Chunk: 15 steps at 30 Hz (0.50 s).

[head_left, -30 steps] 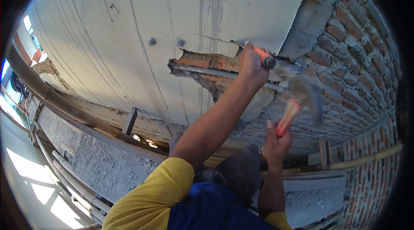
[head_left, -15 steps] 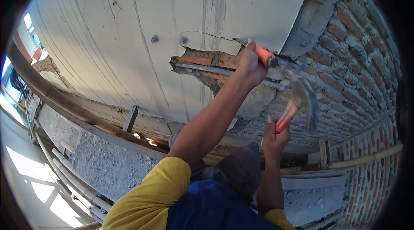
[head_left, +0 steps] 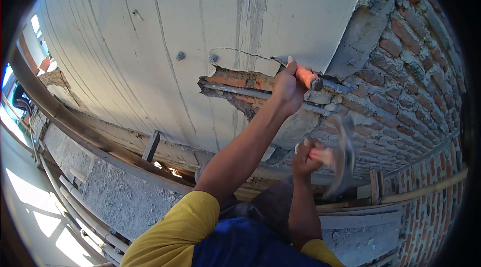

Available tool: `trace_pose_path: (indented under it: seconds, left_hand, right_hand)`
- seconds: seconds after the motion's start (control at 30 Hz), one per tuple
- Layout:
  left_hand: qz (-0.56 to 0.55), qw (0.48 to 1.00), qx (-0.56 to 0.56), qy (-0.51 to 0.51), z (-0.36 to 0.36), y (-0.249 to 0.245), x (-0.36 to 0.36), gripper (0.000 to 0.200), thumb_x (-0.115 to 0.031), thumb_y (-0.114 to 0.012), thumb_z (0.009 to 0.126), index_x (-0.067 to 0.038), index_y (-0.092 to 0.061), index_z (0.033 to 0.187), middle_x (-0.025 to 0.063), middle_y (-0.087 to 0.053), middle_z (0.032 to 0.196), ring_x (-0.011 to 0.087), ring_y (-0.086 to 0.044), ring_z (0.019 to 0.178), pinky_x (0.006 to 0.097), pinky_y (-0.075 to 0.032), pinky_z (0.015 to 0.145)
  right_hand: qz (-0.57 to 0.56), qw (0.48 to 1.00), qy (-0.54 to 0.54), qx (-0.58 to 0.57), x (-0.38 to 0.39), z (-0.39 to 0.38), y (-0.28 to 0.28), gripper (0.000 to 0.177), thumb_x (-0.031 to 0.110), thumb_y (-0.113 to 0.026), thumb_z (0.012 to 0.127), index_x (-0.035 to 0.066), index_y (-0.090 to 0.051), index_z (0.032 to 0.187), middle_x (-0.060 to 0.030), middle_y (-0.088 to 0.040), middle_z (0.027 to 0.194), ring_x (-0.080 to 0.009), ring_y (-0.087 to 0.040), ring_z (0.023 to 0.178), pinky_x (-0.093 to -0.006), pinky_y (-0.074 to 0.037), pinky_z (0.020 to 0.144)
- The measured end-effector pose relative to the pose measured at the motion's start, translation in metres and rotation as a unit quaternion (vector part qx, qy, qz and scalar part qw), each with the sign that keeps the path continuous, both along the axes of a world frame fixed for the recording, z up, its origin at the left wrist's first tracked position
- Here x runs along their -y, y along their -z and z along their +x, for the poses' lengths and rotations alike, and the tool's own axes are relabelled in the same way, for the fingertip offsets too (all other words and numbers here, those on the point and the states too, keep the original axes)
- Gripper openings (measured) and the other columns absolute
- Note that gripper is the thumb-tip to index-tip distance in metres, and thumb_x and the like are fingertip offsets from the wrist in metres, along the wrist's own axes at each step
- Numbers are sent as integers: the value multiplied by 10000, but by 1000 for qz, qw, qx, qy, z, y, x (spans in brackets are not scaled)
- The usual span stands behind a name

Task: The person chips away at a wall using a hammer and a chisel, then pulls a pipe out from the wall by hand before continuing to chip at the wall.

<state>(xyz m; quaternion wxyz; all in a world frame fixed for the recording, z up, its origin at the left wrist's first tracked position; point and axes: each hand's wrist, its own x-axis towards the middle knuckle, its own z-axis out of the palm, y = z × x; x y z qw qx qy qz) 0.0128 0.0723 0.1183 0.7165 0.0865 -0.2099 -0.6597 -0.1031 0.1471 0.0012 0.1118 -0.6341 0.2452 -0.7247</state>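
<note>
Plastered wall — chipped open, bare brick wall, sunlit ground

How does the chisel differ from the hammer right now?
The chisel is sharp in view, its tip set at the broken plaster edge; the hammer is blurred, lower and clear of the brick wall. The left hand grips the chisel up high; the right hand grips the hammer nearer the body. The chisel ends in a dark cap; the hammer carries a metal head. Both have reddish-orange handles.

The left grip clasps an orange-handled chisel against broken plaster at two o'clock; the right grip, at four o'clock, holds a blurred hammer.
</note>
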Motion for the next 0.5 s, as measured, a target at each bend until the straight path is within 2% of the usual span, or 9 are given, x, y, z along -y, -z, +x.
trace_pose_path:
  seconds: [0.07,0.13,0.17,0.23,0.3,0.37,0.4,0.47,0.5]
  left_hand:
    - [11,1000,-8,-2,-1,-4,-2,295,-338,-262,1003,-72,-389,981,96,-520,916,229,-544,866,392,-416,896]
    - [-5,1000,-13,7,1,-4,2,298,-346,-269,1001,-74,-389,981,95,-519,920,230,-543,869,393,-416,895]
    - [-24,999,-14,20,3,-4,7,299,-352,-274,999,-76,-387,985,94,-517,924,229,-541,870,394,-417,895]
    - [-29,998,-34,37,-2,-2,9,301,-362,-286,996,-78,-384,989,95,-514,931,229,-538,872,394,-421,894]
    - [-6,997,-79,26,-3,-4,3,302,-369,-299,992,-79,-383,992,99,-509,938,229,-535,874,392,-425,893]
    - [-3,997,-75,24,-2,-7,3,302,-368,-306,990,-77,-384,992,100,-505,945,228,-532,873,387,-429,893]
    - [2,997,-77,21,-2,-6,1,301,-368,-310,990,-76,-384,992,101,-503,949,227,-530,873,384,-431,892]
    - [14,996,-88,23,-3,-8,-1,298,-362,-313,989,-74,-387,983,102,-504,951,230,-529,871,386,-436,887]
    - [19,995,-93,24,-3,-9,0,297,-360,-315,989,-73,-388,978,103,-504,952,231,-528,870,388,-438,884]
  right_hand:
    - [-93,985,-79,126,10,3,4,268,143,-542,914,25,-395,723,-45,-453,566,-143,-383,445,-287,-359,465]
    - [26,993,64,-93,39,-6,17,237,127,-515,920,35,-405,731,-52,-452,560,-128,-390,451,-290,-367,453]
    - [90,966,136,-200,40,-8,18,223,119,-502,923,40,-410,735,-55,-451,557,-120,-393,454,-292,-371,447]
    - [94,970,141,-172,27,-18,22,195,116,-496,924,48,-415,760,-63,-461,561,-113,-406,450,-286,-376,439]
    - [58,989,93,-104,20,-18,14,181,116,-500,922,49,-420,774,-63,-469,563,-106,-409,444,-279,-375,433]
    - [3,1000,4,7,5,-10,8,184,119,-517,916,43,-424,776,-55,-474,564,-98,-402,436,-271,-367,429]
    - [-123,986,-47,97,9,2,-6,173,120,-519,916,37,-428,795,-44,-488,576,-85,-411,440,-256,-373,440]
    - [12,999,46,-25,38,-13,21,145,104,-521,910,1,-495,811,-60,-492,565,-170,-444,437,-311,-382,441]
    - [49,995,80,-36,44,-11,15,169,110,-525,909,2,-496,784,-51,-477,555,-174,-440,434,-316,-377,442]
